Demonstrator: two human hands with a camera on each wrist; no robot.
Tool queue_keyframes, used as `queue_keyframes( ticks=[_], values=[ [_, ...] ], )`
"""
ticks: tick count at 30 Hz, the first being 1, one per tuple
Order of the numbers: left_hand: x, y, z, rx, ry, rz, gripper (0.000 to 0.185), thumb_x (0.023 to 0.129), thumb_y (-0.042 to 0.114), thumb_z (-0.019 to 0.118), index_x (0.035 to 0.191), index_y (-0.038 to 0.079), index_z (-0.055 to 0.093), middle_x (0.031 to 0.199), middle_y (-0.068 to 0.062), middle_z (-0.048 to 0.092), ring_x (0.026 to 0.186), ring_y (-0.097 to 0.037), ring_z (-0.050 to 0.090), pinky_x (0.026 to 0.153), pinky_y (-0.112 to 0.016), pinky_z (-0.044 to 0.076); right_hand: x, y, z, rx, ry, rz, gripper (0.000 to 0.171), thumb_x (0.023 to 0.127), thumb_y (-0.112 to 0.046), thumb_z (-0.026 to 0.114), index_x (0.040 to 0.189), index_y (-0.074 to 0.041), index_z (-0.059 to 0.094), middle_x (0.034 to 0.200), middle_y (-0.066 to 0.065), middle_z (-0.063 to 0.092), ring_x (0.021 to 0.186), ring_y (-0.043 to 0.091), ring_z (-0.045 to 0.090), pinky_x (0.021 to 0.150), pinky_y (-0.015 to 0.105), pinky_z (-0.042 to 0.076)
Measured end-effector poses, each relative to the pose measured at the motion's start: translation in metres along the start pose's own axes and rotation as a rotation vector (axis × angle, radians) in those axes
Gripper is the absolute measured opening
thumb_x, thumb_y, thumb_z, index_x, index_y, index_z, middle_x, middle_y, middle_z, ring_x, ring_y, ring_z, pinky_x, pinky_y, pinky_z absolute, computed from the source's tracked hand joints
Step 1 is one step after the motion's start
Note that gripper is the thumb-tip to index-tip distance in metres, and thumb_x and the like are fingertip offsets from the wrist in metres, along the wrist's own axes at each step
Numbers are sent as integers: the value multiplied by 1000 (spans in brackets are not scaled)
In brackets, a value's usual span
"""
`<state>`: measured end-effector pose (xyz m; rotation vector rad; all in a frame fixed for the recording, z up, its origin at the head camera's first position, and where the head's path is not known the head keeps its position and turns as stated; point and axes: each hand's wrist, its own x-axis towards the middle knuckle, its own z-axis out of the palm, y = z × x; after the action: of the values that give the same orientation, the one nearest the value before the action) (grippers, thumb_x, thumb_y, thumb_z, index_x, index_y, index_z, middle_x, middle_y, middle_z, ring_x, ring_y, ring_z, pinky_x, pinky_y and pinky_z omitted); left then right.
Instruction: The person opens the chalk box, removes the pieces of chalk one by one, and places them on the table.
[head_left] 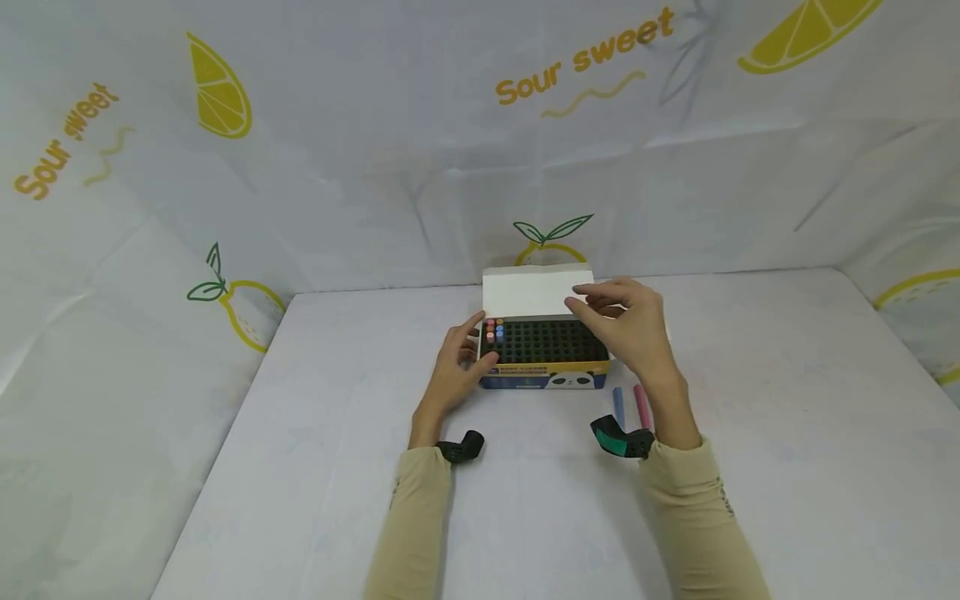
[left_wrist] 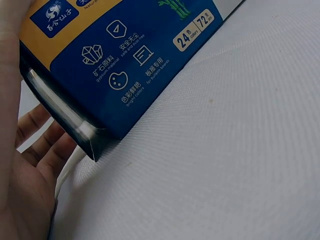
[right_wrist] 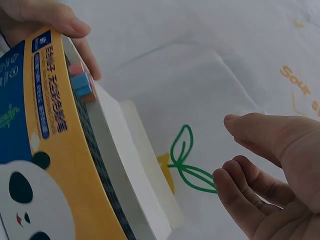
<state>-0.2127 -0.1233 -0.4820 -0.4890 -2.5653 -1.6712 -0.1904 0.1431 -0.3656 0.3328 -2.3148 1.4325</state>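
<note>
Head view: L hand (head_left: 452, 367) grips box (head_left: 517, 381) at 9 o'clock; R hand (head_left: 632, 323) spread, empty, 2 o'clock. I'd brace box w/ L hand, handle chalk (head_left: 491, 337) upright.

Smooth cardbd box (left_wrist: 145, 85), matt chalk (head_left: 641, 406), txtrd cloth (left_wrist: 225, 150)

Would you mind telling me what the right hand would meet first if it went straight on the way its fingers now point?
Probably the open white lid of the box; the right hand points towards it in the head view, though depth is unclear.
</note>
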Motion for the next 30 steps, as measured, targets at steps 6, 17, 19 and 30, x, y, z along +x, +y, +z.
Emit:
queue_keyframes(
  ticks=[6, 17, 19, 30],
  values=[
    [0, 0, 1, 2, 3, 1, 101, 78, 91, 53, 158, 31, 39, 133, -17, 50, 105, -24, 55, 93, -37, 50, 3, -2, 30, 14, -81, 1, 21, 89, -5, 79, 107, 6, 77, 95, 22, 69, 78, 10, 65, 71, 8, 52],
    [1, -5, 0, -12, 8, 24, 96, 81, 87, 54, 158, 32, 39, 133, -15, 50, 106, -24, 57, 92, -38, 51, 4, 0, 75, 14, -214, -8, 21, 89, -9, 79, 107, 3, 79, 92, 19, 70, 81, 31, 72, 74, 32, 60],
    [1, -5, 0, -16, 5, 24, 94, 82, 86, 55, 158, 33, 39, 134, -14, 50, 106, -24, 57, 92, -37, 51, 3, 2, 79, 11, -235, -10, 21, 89, -9, 79, 107, 3, 79, 92, 18, 70, 80, 30, 72, 72, 27, 58],
    [0, -4, -2, -1, -2, 18, 91, 84, 84, 55, 158, 34, 37, 135, -15, 50, 106, -26, 57, 91, -37, 50, -4, 9, 90, -96, -290, 26, 22, 88, -11, 81, 104, 4, 79, 92, 19, 69, 77, 28, 69, 71, 38, 60]
  ],
)
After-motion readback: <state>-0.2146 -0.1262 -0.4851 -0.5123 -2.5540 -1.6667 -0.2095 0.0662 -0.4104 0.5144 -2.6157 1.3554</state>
